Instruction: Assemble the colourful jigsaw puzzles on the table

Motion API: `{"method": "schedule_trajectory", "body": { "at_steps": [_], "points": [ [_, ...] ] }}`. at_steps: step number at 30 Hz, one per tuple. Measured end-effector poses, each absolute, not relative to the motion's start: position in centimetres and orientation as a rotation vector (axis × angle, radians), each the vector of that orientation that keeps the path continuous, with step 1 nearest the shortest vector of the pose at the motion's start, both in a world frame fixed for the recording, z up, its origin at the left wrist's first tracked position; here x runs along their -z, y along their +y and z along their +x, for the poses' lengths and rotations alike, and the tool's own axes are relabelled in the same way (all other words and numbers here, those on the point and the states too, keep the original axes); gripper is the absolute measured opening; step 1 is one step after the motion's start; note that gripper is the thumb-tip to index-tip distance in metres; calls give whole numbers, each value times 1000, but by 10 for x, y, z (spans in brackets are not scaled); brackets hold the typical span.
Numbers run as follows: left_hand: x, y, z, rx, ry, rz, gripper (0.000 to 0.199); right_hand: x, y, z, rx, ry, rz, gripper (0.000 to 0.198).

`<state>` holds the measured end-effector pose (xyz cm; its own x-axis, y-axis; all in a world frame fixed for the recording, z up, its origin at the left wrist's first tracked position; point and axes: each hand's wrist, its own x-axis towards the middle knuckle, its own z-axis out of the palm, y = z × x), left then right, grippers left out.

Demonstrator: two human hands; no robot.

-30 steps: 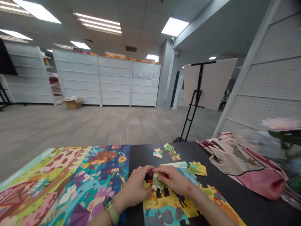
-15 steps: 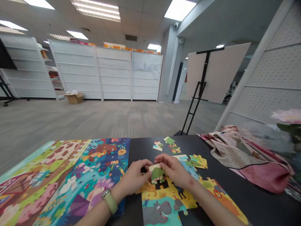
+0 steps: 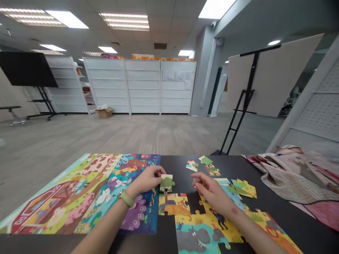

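Pinched in my left hand (image 3: 149,179) is a green-and-cream puzzle piece (image 3: 166,183), its lower edge against or just above a piece with a leopard (image 3: 176,205). My right hand (image 3: 209,188) is open, loosely curled with nothing in it, over the right part of the partly joined jigsaw. That jigsaw includes a grey hippo piece (image 3: 197,238) at the front and a lion section (image 3: 272,231) on the right. Dark table shows through a gap between the leopard piece and my right hand.
Loose pieces, such as a white-and-green one (image 3: 192,165) and a yellow-green one (image 3: 245,188), lie on the black table (image 3: 173,163). Colourful animal boards (image 3: 66,194) cover the left side. Pink cloth (image 3: 293,176) is heaped at right, and an easel (image 3: 245,102) stands beyond.
My right hand has let go of the green piece and moved right. My left hand has carried it left, from over the gap to above the leopard piece. The view has turned left.
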<state>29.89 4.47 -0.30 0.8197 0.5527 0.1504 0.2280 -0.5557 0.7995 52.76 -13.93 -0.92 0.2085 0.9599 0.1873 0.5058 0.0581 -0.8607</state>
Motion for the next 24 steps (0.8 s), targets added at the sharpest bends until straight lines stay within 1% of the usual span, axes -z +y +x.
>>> {"method": "schedule_trajectory", "body": {
  "at_steps": [6,9,11,14,18,20,24],
  "points": [
    [-2,41,296,-434,635,2360,18,0,-143,523,-565,-1570,-1715,25],
    [-1,40,295,-436,658,2452,14,-3,-146,517,-513,-1793,-1743,31],
    [1,40,294,-465,671,2503,18,-4,-147,514,-509,-1880,-1729,35],
    [3,40,293,-497,650,2554,31,-4,-147,515,-494,-1871,-1751,34],
    [3,35,297,-445,508,2572,20,0,-147,520,-369,-1786,-1789,26],
    [4,32,299,-406,431,2564,19,4,-146,522,-316,-1759,-1805,29],
    [6,32,299,-342,335,2556,21,7,-141,538,-245,-1639,-1904,43]
  ]
}}
